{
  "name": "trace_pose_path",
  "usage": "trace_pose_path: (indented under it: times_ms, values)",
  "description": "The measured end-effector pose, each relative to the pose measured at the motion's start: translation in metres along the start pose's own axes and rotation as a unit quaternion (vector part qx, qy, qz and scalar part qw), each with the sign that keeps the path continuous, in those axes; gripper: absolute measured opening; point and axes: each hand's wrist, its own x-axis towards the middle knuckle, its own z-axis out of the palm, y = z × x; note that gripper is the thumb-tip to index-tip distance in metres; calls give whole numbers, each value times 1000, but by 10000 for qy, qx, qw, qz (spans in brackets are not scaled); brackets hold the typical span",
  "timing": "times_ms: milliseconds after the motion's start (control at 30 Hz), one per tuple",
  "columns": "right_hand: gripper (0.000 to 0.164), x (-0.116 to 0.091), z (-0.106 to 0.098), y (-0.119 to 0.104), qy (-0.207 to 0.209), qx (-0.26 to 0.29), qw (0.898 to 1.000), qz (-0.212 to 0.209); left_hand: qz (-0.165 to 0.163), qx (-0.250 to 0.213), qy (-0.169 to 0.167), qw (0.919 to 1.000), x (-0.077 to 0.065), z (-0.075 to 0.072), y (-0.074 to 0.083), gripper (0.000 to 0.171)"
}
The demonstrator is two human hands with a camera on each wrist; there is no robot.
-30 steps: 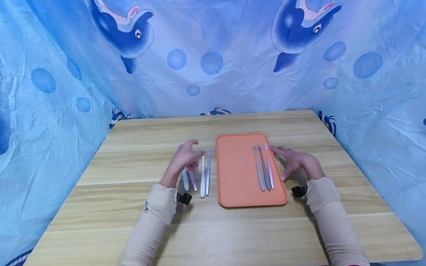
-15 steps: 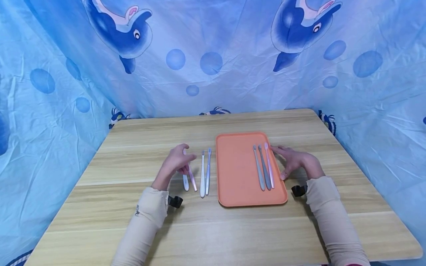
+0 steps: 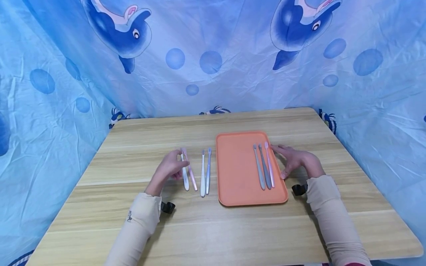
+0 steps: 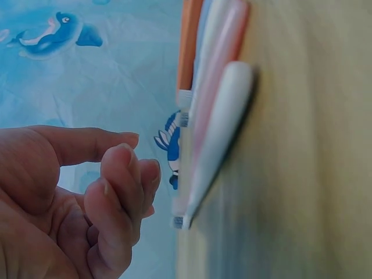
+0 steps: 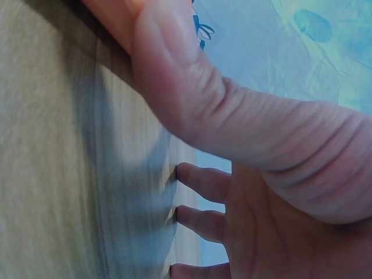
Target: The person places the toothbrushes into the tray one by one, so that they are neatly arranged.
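Observation:
My left hand [image 3: 169,166] hovers just left of a white toothbrush [image 3: 185,180] and a pink toothbrush [image 3: 192,178] on the table. In the left wrist view its fingers are loosely bent, with nothing between them, beside the white toothbrush's head. Another white toothbrush [image 3: 203,179] and a blue toothbrush [image 3: 208,173] lie between that pair and an orange tray [image 3: 233,173]. On the tray's right side rest a grey-blue toothbrush [image 3: 259,170], a dark grey one and a pink one. My right hand [image 3: 293,160] touches the tray's right edge with spread thumb and fingers.
The wooden table [image 3: 116,214] reaches back to a blue dolphin-print curtain [image 3: 213,37], which also hangs along both sides. A black wrist camera [image 3: 168,207] sits under the left wrist, another [image 3: 299,190] under the right.
My left hand has moved left and slightly down, away from the tray side, from above the toothbrushes to the outer white one, uncovering the left pair. The right hand stays at the tray edge.

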Motion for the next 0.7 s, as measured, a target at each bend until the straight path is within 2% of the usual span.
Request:
trace_pose_path:
  times_ms: [267, 500, 700]
  values:
    - [138, 3, 3, 1, 83, 7, 10000, 11, -63, 83, -57, 9999, -5, 2, -12, 75]
    - [136, 1, 2, 1, 66, 17, 10000, -29, -279, 5, -373, 9989, -9, 6, -17, 77]
    - [136, 1, 2, 1, 27, 28, 10000, -40, -378, -2, -515, 9980, -10, 8, -23, 80]
